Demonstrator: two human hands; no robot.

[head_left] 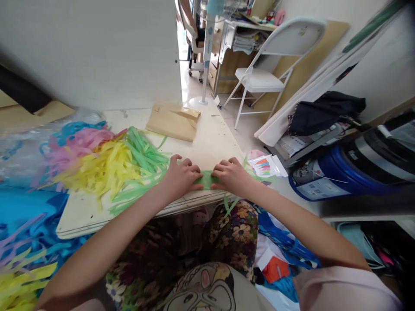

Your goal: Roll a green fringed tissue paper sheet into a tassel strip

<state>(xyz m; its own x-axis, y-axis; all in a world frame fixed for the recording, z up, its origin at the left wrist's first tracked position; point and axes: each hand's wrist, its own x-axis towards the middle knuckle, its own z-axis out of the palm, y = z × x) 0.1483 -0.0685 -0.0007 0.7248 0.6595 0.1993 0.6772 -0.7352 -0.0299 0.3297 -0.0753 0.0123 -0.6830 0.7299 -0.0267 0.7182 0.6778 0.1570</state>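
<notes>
My left hand [181, 176] and my right hand [231, 176] press side by side on a folded green paper strip [206, 179] near the front edge of a low pale wooden board [214, 142]. Fingers of both hands curl down onto the strip, pinching it against the board. More of the green strip hangs over the board's edge below my right wrist. To the left lies a heap of cut paper strips: green [142, 157], yellow [100, 172], pink [81, 144] and blue [76, 128].
A brown paper envelope [173, 122] lies at the board's far side. A white folding chair [275, 65], a fan stand [206, 56] and a desk stand behind. Blue containers [337, 172] and leaning boards crowd the right. Blue and yellow paper covers the floor at left.
</notes>
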